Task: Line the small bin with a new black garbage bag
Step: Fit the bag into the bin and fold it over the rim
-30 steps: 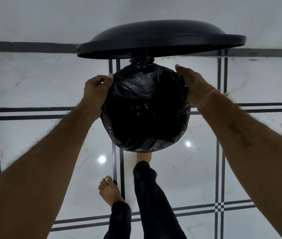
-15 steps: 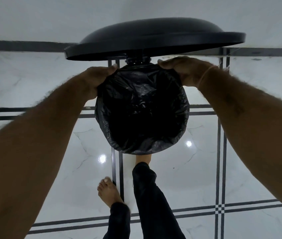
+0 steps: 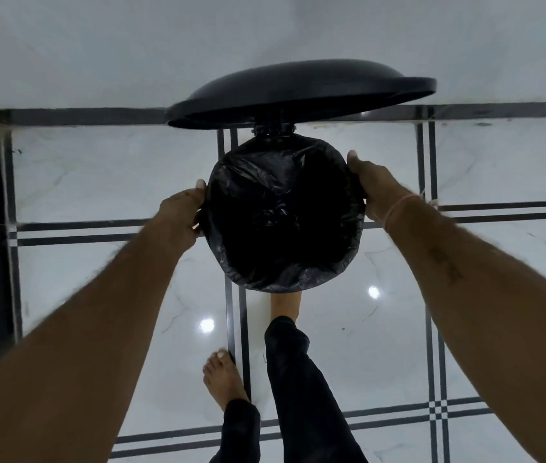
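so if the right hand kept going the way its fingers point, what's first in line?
Probably the open lid. The right hand points up-frame along the bag's folded rim, toward the lid's underside and the wall. Depth is unclear from one view, so it might pass beneath it.

Clear floor around the bin, lid blocking the back.
I see open floor (image 3: 98,182) either side; the raised lid (image 3: 301,91) overhangs the rear rim, my foot (image 3: 286,304) crowds the front.

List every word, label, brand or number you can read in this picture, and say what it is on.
None can be read.
Lid: plain black, no label showing.
Bag: glossy black, no print showing.
Right forearm: a dark mark, too blurred to read.
Floor: only dark tile lines and light spots.
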`<state>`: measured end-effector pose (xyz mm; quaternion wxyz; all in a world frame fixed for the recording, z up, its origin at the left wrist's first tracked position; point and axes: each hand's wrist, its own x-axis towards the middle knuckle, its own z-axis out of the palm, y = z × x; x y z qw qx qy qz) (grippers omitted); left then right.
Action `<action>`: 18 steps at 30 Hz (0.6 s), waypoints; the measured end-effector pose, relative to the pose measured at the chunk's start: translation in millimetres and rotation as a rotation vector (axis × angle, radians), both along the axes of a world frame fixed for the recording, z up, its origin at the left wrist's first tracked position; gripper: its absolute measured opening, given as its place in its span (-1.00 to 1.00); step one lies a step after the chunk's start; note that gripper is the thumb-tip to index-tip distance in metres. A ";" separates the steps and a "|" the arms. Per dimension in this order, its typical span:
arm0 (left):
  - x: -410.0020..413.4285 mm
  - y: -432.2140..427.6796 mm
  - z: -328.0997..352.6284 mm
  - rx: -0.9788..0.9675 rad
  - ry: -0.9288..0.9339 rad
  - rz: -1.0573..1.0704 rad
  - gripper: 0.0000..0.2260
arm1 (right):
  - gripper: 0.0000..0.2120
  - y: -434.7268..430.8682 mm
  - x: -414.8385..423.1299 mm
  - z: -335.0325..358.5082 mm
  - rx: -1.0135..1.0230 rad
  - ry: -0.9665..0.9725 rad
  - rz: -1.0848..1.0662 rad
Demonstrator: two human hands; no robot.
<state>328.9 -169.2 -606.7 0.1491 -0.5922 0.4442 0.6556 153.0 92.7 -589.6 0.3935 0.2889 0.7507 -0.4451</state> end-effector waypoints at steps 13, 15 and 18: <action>-9.9 -11.4 131.1 -0.086 0.178 0.086 -0.33 | -0.30 -4.8 10.1 134.4 -0.331 0.275 -0.364; -24.0 -17.2 161.4 -0.096 0.253 0.105 -0.28 | -0.30 -13.8 -4.3 164.8 -0.341 0.338 -0.306; -40.8 -15.9 188.3 -0.115 0.312 -0.043 -0.23 | -0.34 -27.3 -20.4 195.2 -0.205 0.369 0.073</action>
